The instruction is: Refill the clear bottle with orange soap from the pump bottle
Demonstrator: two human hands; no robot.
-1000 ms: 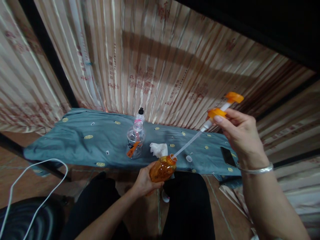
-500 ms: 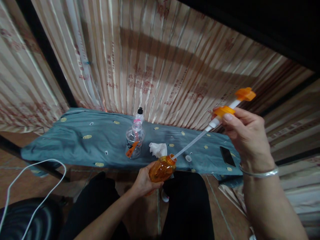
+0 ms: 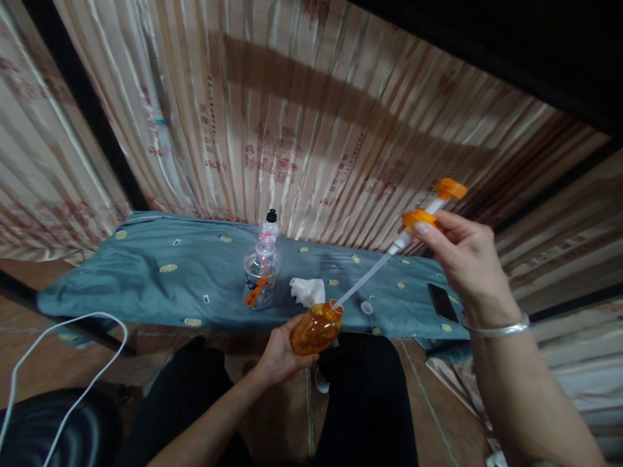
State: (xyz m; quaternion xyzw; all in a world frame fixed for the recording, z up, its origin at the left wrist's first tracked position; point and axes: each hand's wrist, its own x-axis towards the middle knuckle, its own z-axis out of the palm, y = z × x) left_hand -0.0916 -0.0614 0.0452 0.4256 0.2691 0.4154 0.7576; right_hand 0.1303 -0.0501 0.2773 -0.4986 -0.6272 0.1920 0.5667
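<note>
My left hand [image 3: 278, 353] grips an orange bottle [image 3: 315, 329] of amber liquid, tilted to the right above my lap. My right hand [image 3: 464, 263] holds up the bottle's orange pump head [image 3: 431, 206] at its collar. The pump's long clear tube [image 3: 366, 278] slants down to the bottle's mouth, its tip at the opening. A silver bangle [image 3: 496, 328] circles my right wrist.
A blue cloth-covered low table [image 3: 160, 285] carries a clear bottle [image 3: 261, 274] with an orange part inside, a crumpled white tissue [image 3: 308, 289], a small white cap [image 3: 366, 307] and a black phone [image 3: 442, 301]. Striped curtains hang behind. A white cable [image 3: 58, 337] loops at left.
My right hand with the pump head rose to the right, then came back down and left a little. The tube tip stays at the bottle's mouth. The left hand keeps still.
</note>
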